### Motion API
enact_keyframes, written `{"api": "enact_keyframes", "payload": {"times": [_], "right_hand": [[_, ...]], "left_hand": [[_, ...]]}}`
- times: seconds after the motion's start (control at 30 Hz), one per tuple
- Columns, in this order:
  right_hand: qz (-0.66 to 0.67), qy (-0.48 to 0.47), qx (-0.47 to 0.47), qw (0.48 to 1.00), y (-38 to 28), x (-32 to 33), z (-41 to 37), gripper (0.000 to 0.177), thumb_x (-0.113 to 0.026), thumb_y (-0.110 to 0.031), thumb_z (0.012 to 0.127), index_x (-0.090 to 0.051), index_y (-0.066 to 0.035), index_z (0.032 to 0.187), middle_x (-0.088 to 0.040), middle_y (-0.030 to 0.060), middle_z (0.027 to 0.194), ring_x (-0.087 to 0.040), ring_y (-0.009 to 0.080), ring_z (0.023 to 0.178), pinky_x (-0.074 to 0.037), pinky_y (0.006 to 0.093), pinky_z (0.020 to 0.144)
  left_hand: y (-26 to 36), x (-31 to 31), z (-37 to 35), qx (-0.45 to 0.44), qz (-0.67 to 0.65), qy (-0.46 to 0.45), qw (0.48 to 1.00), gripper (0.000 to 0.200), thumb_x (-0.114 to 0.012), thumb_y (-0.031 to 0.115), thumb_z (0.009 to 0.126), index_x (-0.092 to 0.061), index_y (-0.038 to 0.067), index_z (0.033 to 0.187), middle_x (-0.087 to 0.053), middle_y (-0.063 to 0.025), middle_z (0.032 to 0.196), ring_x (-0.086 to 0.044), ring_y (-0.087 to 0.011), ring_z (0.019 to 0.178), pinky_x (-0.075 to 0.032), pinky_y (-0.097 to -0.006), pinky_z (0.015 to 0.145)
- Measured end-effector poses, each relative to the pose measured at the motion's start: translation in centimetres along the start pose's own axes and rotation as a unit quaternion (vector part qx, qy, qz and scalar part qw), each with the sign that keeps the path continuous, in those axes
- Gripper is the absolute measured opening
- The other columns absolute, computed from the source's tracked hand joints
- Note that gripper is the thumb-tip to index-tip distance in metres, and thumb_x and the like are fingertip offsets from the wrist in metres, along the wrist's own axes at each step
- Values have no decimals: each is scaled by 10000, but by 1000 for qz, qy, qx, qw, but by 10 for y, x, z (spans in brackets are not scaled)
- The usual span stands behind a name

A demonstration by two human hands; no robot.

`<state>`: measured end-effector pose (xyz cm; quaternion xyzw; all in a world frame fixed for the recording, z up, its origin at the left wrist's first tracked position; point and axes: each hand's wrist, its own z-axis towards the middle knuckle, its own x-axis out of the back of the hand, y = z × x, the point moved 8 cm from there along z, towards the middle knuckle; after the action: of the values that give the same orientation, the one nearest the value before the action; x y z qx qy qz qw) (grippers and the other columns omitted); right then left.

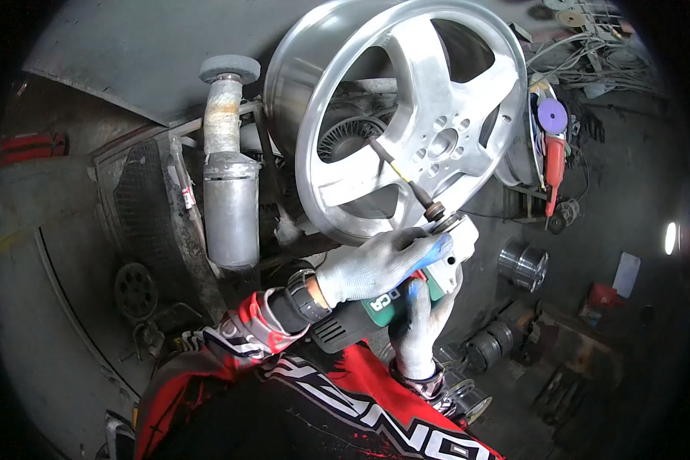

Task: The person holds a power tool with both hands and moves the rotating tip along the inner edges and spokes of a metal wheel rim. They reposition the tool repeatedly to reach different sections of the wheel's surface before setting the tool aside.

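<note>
Wheel (pixel 406 115): ahead of me, above both hands.
Grinder (pixel 376 307): below the wheel, shaft reaching between its spokes.
Left hand (pixel 376 264): on top of the grinder.
Right hand (pixel 418 326): under the grinder.
Canister (pixel 230 207): I see it left of the wheel.
Sander (pixel 552 146): right of the wheel.

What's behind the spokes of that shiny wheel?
Through the gaps in the wheel a ribbed round part shows, and the shaft of the tool pokes in. The spokes and hub cover the rest.
</note>
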<state>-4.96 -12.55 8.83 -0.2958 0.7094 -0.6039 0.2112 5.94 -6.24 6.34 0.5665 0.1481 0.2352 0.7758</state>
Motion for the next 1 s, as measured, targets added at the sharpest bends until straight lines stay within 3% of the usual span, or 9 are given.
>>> {"api": "enact_keyframes", "payload": {"times": [0.03, 0.4, 0.43, 0.5, 0.67, 0.7, 0.87, 0.93, 1.0], "right_hand": [[8, 16, -11, 1000, -5, -2, 1, 796, -677, -16, 896, -220, -30, 1548, -460, 142, 1428, -488, 230, 1292, -384, 390, 1105], [-2, 24, -15, 1000, -5, -1, 3, 854, -684, 30, 861, -193, -28, 1558, -450, 147, 1436, -481, 233, 1303, -376, 400, 1113], [-3, 25, -14, 1000, -4, 2, 4, 854, -684, 30, 861, -193, -28, 1558, -450, 147, 1436, -481, 233, 1303, -376, 400, 1113], [-74, 8, 36, 997, -8, 3, 6, 759, -684, -89, 933, -243, -46, 1549, -495, 134, 1406, -528, 238, 1260, -420, 386, 1081], [-63, 11, 12, 998, -7, -3, 2, 874, -701, 10, 853, -182, -14, 1556, -442, 172, 1437, -486, 248, 1300, -381, 409, 1111], [-55, 14, 4, 998, -11, -6, 2, 869, -699, 11, 851, -187, -13, 1554, -443, 171, 1436, -487, 247, 1299, -380, 409, 1112], [-92, 28, 6, 995, -8, 1, 8, 854, -689, 16, 850, -199, -8, 1549, -448, 172, 1431, -487, 245, 1298, -382, 403, 1109], [-100, -2, 34, 994, -7, -2, 6, 774, -681, -41, 922, -233, -49, 1552, -491, 136, 1409, -523, 237, 1266, -424, 386, 1076], [-79, 5, 21, 997, -3, -3, 0, 815, -689, -21, 884, -218, -25, 1549, -471, 152, 1420, -497, 239, 1288, -396, 391, 1096]], "left_hand": [[-11, -9, 6, 30, -117, -19, 993, 425, -501, 112, 1010, -479, 53, 1431, -563, -193, 1350, -607, -374, 1169, -475, -414, 1035], [-4, -3, 9, -5, -87, -5, 996, 390, -496, 123, 1029, -493, 74, 1416, -556, -215, 1350, -594, -366, 1197, -472, -415, 1036], [-11, -4, 10, 73, -182, -22, 980, 401, -504, 111, 1022, -488, 67, 1420, -558, -225, 1345, -593, -372, 1201, -476, -422, 1032], [-8, -1, 11, 36, -157, -8, 987, 406, -511, 108, 1020, -485, 68, 1424, -558, -230, 1345, -593, -375, 1202, -478, -427, 1030], [-5, 0, 1, -26, -142, 11, 989, 434, -527, 100, 1019, -455, 54, 1444, -555, -240, 1353, -587, -384, 1229, -477, -437, 1042], [-3, 3, 3, 57, -236, -4, 970, 447, -530, 96, 1012, -448, 40, 1447, -550, -242, 1362, -582, -389, 1237, -472, -444, 1050], [-11, 2, 10, 59, -211, -11, 976, 459, -567, 92, 976, -477, 33, 1423, -547, -237, 1366, -590, -401, 1221, -485, -449, 1039], [-3, 5, 3, -52, -52, 35, 997, 454, -569, 83, 973, -485, 38, 1417, -553, -231, 1349, -595, -399, 1209, -500, -440, 1018], [-3, 4, -4, -51, -33, 36, 997, 446, -563, 78, 977, -486, 41, 1415, -555, -228, 1341, -596, -397, 1204, -504, -440, 1012]]}}
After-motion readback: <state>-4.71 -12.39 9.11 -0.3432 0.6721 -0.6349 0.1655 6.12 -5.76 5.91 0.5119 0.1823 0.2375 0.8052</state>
